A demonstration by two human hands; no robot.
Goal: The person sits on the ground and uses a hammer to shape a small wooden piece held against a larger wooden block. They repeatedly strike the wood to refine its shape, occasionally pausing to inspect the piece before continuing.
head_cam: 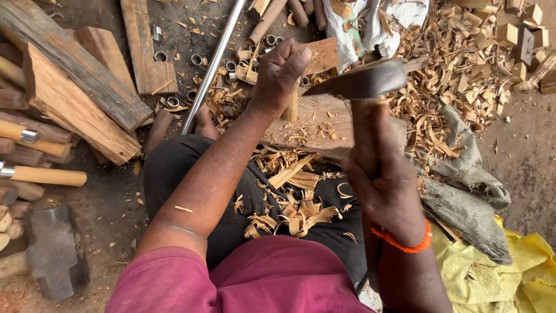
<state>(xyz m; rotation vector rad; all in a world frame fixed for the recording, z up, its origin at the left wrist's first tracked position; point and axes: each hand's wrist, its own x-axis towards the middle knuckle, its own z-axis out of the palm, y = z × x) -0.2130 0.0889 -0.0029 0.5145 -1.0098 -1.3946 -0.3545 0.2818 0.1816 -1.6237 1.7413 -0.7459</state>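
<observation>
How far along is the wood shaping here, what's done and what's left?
Done: finished handles lie at the left, and shavings cover the lap. In hand: the left hand steadies a wood piece on the chopping block; the right hand holds an adze. Left: that piece looks rough and blocky.

Left hand (282, 72) steadies wood piece (320, 56); right hand (385, 191) grips adze (362, 81).

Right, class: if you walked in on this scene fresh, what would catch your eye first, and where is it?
At centre, the right hand grips an axe raised over a chopping block, where the left hand holds a wooden piece upright. Pale wood shavings litter the lap below and heap up top right. Rough planks lie at left.
</observation>
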